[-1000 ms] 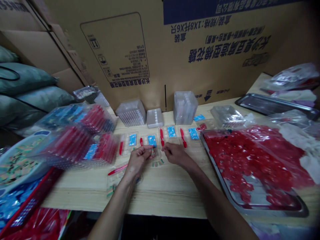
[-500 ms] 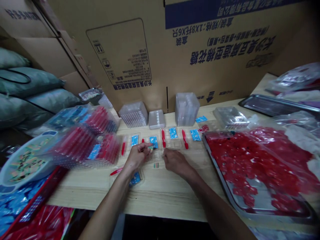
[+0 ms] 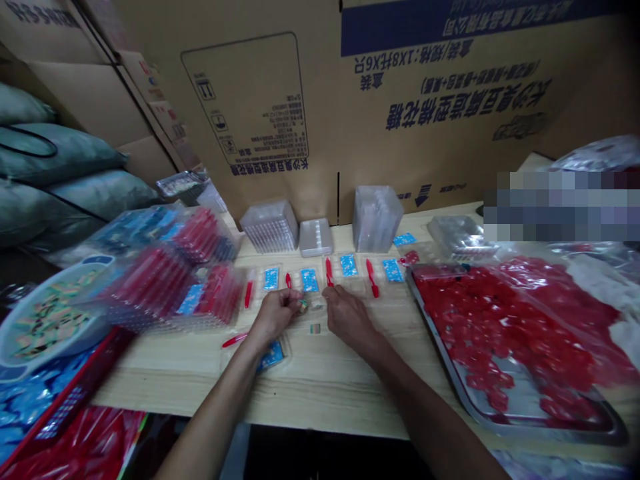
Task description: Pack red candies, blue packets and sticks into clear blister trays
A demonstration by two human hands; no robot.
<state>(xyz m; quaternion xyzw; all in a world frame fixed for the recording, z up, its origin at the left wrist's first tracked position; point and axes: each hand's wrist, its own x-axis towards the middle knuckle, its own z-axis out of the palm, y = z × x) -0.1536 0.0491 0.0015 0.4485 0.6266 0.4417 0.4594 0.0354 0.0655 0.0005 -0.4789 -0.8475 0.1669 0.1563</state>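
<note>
Striped piece (image 3: 303, 306) in our left hand (image 3: 277, 312): we have it pinched between thumb and fingertips, closed snugly around it, close above the table (image 3: 360, 397). Our right hand (image 3: 347, 317) faces it with fingers curled in; we cannot tell whether they have hold of anything. Between our two hands part of a clear tray (image 3: 316, 304) shows, and nearer us a loose striped square (image 3: 315, 329) lies on the wood. Just beyond our fingers runs a row of shallow clear trays with blue packets (image 3: 349, 265) and slim red sticks (image 3: 373, 278). Beside our left forearm lies one more tray, with a blue packet in it. Farther back, stacks of clear trays (image 3: 379, 217) stand before a big cardboard box (image 3: 345, 127). To our right, a metal tray (image 3: 443, 357) bears a heap of red wrapped pieces (image 3: 500, 320). To our left are filled trays (image 3: 150, 287) in piles, a pale basin (image 3: 30, 368) of striped pieces, and a red basket (image 3: 85, 377) with blue packets.
</note>
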